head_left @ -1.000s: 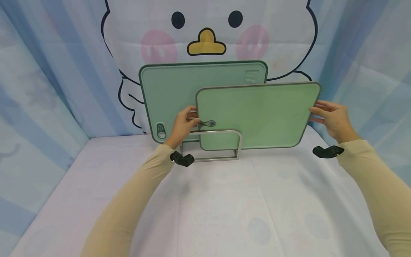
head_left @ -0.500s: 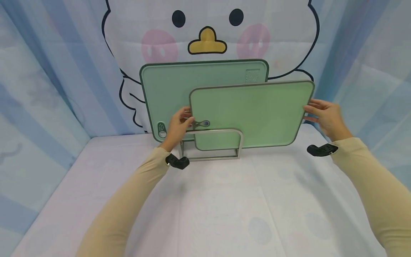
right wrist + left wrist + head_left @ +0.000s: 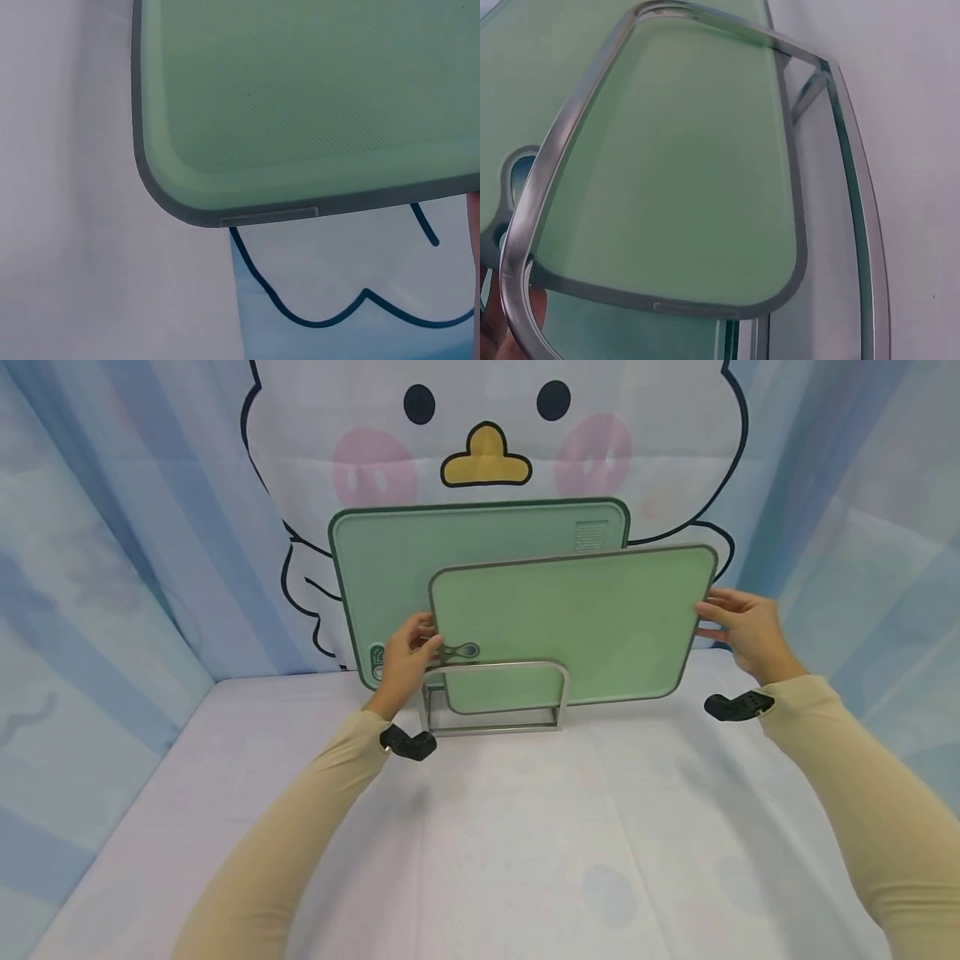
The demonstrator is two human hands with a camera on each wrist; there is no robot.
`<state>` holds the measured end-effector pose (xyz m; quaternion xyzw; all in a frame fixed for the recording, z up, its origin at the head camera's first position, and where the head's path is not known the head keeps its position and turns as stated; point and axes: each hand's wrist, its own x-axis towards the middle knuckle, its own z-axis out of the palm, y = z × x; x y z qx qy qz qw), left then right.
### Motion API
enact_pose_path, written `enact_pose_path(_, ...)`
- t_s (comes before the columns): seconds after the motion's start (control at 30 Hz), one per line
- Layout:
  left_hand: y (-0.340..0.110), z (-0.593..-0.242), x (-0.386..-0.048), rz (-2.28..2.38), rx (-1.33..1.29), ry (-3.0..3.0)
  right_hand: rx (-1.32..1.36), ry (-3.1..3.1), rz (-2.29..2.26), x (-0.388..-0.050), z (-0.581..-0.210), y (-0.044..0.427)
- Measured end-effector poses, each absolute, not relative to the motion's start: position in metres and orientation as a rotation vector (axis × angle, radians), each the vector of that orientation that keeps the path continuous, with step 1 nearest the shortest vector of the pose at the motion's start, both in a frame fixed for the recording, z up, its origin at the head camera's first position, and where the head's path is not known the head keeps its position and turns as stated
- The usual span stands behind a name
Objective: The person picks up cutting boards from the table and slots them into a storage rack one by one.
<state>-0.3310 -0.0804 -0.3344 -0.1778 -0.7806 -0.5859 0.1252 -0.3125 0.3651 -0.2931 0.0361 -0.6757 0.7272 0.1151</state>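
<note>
A light green cutting board (image 3: 577, 618) with a grey rim stands on its long edge within a silver wire rack (image 3: 498, 666), tilted slightly so its right end is higher. My left hand (image 3: 407, 658) pinches its left edge beside the small hang hole. At the opposite edge my right hand (image 3: 746, 628) grips the board between thumb and fingers. Behind it stands a darker green cutting board (image 3: 390, 560), partly hidden. In the left wrist view the rack's front loop (image 3: 547, 157) crosses before the light green board (image 3: 682, 172). The right wrist view shows the board's lower right corner (image 3: 187, 187).
A white cloth with pale dots covers the table (image 3: 525, 843). Directly behind the boards hangs a blue and white curtain (image 3: 480, 393) with a cartoon face. Black straps (image 3: 408, 743) sit on both wrists.
Both hands have shifted left, carrying the light green cutting board further left across the rack. The darker board and the rack stay in place.
</note>
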Motion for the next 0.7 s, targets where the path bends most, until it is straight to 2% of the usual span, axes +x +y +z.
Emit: enact_pose_path(0.7,-0.087,-0.328,-0.329,-2.077,-0.264,-2.162,0.110,-1.905,2.199,-0.319,-0.305,0.358)
